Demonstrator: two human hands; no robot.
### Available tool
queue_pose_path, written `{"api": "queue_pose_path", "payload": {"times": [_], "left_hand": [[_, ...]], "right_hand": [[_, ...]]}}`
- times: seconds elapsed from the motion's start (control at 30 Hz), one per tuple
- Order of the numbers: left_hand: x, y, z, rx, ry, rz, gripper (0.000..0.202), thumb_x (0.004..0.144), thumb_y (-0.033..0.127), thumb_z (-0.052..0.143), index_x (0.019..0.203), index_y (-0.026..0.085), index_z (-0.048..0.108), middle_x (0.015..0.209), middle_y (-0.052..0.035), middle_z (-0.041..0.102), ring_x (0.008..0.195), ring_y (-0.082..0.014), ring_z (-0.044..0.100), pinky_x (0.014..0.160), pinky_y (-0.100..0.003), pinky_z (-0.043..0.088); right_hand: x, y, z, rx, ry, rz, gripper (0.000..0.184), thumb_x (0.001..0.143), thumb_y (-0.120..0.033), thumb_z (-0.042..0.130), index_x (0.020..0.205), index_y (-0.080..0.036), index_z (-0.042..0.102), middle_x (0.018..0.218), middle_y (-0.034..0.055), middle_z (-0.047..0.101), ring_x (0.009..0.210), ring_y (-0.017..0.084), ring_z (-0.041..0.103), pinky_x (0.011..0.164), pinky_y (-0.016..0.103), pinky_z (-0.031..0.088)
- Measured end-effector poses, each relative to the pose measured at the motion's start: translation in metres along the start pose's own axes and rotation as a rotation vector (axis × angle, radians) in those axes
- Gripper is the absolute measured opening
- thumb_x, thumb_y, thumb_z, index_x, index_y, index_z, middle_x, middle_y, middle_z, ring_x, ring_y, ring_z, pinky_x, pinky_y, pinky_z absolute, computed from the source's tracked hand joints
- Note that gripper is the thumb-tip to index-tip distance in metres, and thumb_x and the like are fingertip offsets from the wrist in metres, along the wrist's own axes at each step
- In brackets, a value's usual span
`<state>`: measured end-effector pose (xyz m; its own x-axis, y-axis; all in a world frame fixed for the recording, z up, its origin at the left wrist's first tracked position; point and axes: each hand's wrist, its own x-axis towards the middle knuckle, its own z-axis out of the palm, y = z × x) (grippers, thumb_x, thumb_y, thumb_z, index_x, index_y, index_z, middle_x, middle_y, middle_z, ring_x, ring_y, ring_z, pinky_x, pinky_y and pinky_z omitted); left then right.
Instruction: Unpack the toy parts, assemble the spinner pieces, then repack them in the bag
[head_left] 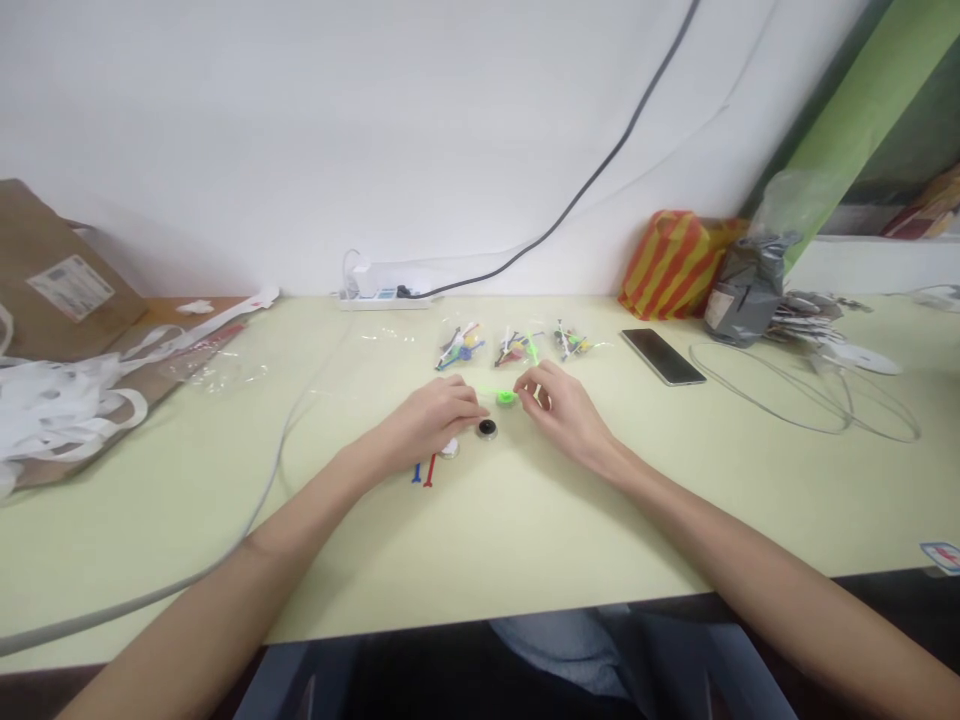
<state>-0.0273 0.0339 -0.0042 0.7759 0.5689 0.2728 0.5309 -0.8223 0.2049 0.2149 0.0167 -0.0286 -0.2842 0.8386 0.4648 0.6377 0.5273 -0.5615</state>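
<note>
Nearest, to the left of the black-centred disc (pixel 487 428) and on its near side, lie a blue fork-ended plastic stick (pixel 417 474) and a red fork-ended plastic stick (pixel 430 471), partly out of sight under the left hand (pixel 442 412), with a white disc (pixel 450 448) just beside them. These pieces lie loose, so handling looks to be partway along. The left hand arches palm-down on the disc's left, fingers bent and tips by its rim; whether they touch or pinch anything I cannot tell. Right of the disc, the right hand (pixel 556 408) curls inward, thumb and forefinger drawn near each other at the edge of the bright green plastic piece (pixel 505 397); whether they are clamped on it is unclear. That piece sits just beyond the disc. Farther beyond the disc, the left bag (pixel 460 345), middle bag (pixel 516 347) and right bag (pixel 572 343) of coloured parts look undealt with.
</note>
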Motion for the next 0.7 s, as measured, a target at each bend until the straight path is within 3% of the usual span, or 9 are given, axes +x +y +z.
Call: {"api": "queue_pose_path", "payload": {"times": [0.13,0.27,0.43,0.57,0.7], "left_hand": [[-0.007,-0.02,-0.013,0.225,0.105,-0.109,0.034,0.103,0.026,0.038,0.101,0.02,0.072,0.089,-0.0084,0.068,0.09,-0.0245,0.057,0.081,-0.038,0.043],[-0.02,-0.044,-0.028,0.285,0.032,-0.208,0.029,0.099,0.031,0.046,0.086,0.02,0.069,0.082,-0.007,0.066,0.086,-0.0243,0.058,0.077,-0.037,0.042],[-0.023,-0.043,-0.03,0.211,-0.126,-0.296,0.028,0.097,0.034,0.047,0.081,0.022,0.067,0.084,-0.0054,0.066,0.084,-0.0218,0.061,0.07,-0.031,0.042],[-0.022,-0.043,-0.026,0.23,-0.142,-0.266,0.028,0.096,0.027,0.042,0.089,0.023,0.069,0.093,-0.0065,0.066,0.089,-0.0221,0.062,0.072,-0.032,0.042],[-0.024,-0.051,-0.023,0.203,-0.125,-0.324,0.025,0.094,0.028,0.045,0.094,0.025,0.07,0.091,-0.0068,0.066,0.089,-0.0232,0.062,0.074,-0.032,0.043]], "right_hand": [[0.0,0.0,-0.003,0.003,0.059,-0.013,0.014,0.093,-0.018,0.051,0.093,-0.021,0.064,0.089,0.0047,0.06,0.078,0.019,0.058,0.069,0.029,0.04],[-0.001,0.0,-0.005,0.026,0.055,-0.024,0.015,0.093,-0.018,0.05,0.093,-0.021,0.064,0.087,0.0047,0.061,0.077,0.019,0.057,0.068,0.029,0.04],[-0.003,-0.005,-0.003,0.029,-0.022,-0.091,0.016,0.092,-0.014,0.049,0.094,-0.02,0.063,0.09,0.0041,0.06,0.078,0.016,0.057,0.069,0.027,0.04],[-0.003,-0.008,-0.002,0.024,-0.054,-0.128,0.017,0.09,-0.011,0.05,0.095,-0.019,0.064,0.092,0.0037,0.06,0.077,0.015,0.056,0.07,0.027,0.04],[-0.003,-0.007,-0.003,0.012,-0.065,-0.133,0.017,0.09,-0.012,0.05,0.096,-0.02,0.064,0.093,0.0038,0.06,0.072,0.014,0.053,0.069,0.027,0.04]]}}
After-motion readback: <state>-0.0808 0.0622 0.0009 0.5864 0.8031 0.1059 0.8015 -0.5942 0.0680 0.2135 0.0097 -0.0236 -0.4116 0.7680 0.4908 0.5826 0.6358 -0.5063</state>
